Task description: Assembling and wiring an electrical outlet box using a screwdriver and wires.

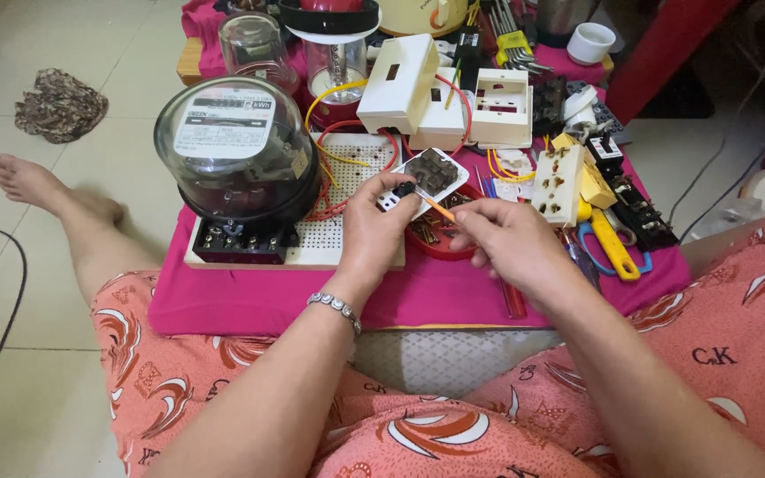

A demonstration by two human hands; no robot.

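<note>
My left hand (372,232) grips a white switch plate (425,180), tilted back-side up above a red dish (440,241) of small parts I can hardly make out. My right hand (508,243) pinches an orange-handled screwdriver (440,210) whose tip meets the plate; my fingers hide most of the handle. Past them on the pink-covered bench (250,296) sit a glass-domed meter (232,150) on a pegboard (347,232), white boxes (400,84) and a socket (558,183), the far clutter cut off.
</note>
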